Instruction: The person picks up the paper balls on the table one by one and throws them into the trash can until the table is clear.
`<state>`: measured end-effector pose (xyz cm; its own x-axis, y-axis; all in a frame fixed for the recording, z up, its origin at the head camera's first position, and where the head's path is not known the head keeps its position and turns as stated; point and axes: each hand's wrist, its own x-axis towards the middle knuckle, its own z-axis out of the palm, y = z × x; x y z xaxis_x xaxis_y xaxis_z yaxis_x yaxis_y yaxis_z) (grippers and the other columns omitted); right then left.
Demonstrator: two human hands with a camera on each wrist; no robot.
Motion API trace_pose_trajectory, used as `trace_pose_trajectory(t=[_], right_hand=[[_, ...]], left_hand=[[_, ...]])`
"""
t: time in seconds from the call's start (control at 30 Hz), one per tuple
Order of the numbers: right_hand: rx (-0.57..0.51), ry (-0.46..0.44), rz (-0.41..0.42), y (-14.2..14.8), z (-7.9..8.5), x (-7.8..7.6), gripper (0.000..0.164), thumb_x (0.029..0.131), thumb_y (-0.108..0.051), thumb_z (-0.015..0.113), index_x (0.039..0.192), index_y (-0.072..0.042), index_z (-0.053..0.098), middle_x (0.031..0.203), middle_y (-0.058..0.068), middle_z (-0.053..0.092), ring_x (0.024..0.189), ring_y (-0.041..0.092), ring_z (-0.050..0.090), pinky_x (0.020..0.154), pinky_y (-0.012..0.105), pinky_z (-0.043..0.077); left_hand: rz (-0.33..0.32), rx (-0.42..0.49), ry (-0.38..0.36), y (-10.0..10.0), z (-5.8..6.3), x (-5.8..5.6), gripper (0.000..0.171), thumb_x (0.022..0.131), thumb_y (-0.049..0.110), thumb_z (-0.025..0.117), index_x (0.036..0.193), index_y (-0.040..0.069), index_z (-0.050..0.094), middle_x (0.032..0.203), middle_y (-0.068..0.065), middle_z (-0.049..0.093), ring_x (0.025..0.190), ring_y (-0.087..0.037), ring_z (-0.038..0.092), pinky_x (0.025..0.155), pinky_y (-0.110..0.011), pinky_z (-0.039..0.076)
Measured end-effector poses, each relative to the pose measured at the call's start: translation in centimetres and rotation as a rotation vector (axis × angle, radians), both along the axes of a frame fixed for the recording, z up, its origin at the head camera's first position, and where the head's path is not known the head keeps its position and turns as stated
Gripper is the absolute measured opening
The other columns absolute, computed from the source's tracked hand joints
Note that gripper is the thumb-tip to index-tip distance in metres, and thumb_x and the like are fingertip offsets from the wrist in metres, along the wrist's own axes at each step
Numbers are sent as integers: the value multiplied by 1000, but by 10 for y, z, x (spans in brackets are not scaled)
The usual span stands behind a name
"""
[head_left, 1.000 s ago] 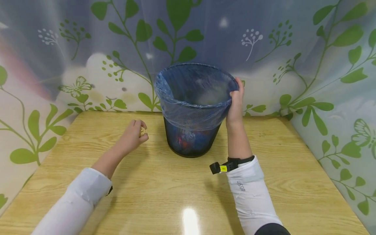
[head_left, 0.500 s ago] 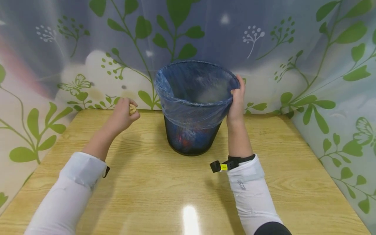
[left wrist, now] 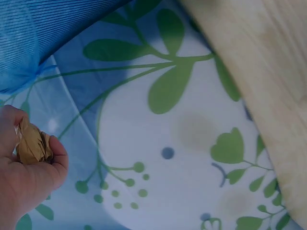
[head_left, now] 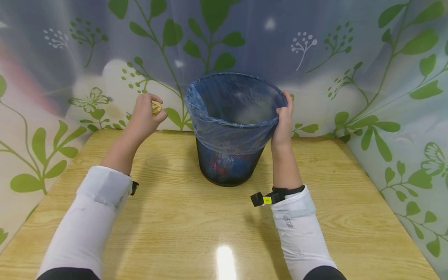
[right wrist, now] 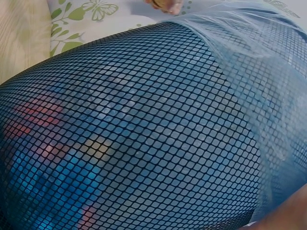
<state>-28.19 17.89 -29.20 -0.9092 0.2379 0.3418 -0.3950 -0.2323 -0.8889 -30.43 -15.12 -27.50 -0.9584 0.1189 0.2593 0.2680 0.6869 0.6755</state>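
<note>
In the head view my left hand (head_left: 145, 116) pinches a crumpled ball of yellow-brown paper (head_left: 156, 107), raised above the table to the left of a trash can. The left wrist view shows the same paper ball (left wrist: 33, 143) between the curled fingers and thumb. My right hand (head_left: 282, 126) grips the right side of the rim of the black mesh trash can (head_left: 227, 171). A thin blue plastic bag (head_left: 224, 138) lines it and folds over the rim. Through the mesh in the right wrist view, blurred red, blue and yellowish contents (right wrist: 67, 167) show near the bottom.
The trash can stands on a wood-grain table (head_left: 196, 225), near its back edge. Directly behind hangs a curtain (head_left: 245, 39) printed with green leaves, which also closes in both sides.
My left hand has risen with the paper ball and drawn slightly left, from low over the table to near the height of the can's rim. The right hand keeps its grip on the rim.
</note>
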Motion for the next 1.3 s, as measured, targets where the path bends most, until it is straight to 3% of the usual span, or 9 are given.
trace_pose_trajectory(t=[0.23,0.37,0.47,0.6,0.73,0.87,1.0,1.3], right_hand=[[3,-9,2,0,1,0,67,86,-18,27,152,-16,18,152,9,28,134,27,35,112,41,27],[19,-31,-2,1,0,1,66,87,-18,27,152,-19,19,153,8,28,133,25,35,111,39,28],[26,-39,-9,2,0,1,66,87,-18,27,152,-19,19,153,8,26,133,24,35,110,39,28],[29,-41,-14,1,1,2,65,88,-18,27,153,-18,19,154,8,25,134,24,34,110,39,27],[28,-45,-13,0,2,1,65,88,-18,26,153,-18,18,155,7,23,133,23,34,108,37,28],[11,-38,-11,0,2,1,65,88,-16,26,153,-17,18,154,8,25,130,24,35,105,37,29],[17,-45,-16,0,2,1,65,88,-17,26,153,-18,19,155,7,23,131,23,34,106,37,28],[68,-53,-32,1,1,1,65,88,-20,27,153,-19,19,160,4,10,136,20,30,106,36,27]], left_hand=[[7,30,49,12,18,-4,38,94,14,46,125,-7,41,133,-26,33,119,-35,34,99,-47,32],[19,58,62,19,26,-4,38,95,17,45,126,-5,39,133,-22,31,112,-31,37,91,-42,38],[41,118,120,27,27,-2,36,95,18,46,125,-2,40,129,-18,32,102,-26,37,82,-36,39],[62,190,234,40,28,3,32,96,18,50,122,0,43,127,-16,35,107,-25,37,86,-35,37],[61,216,274,52,34,7,31,95,19,53,119,1,45,125,-14,38,106,-22,38,83,-32,38],[32,222,261,64,44,11,34,95,22,57,121,3,47,126,-13,39,99,-19,41,76,-28,43],[-26,208,252,75,52,18,39,94,26,61,124,5,49,129,-13,40,103,-21,43,81,-29,46],[-142,140,355,96,55,34,38,91,24,67,121,4,55,129,-14,45,114,-25,45,92,-36,43]])
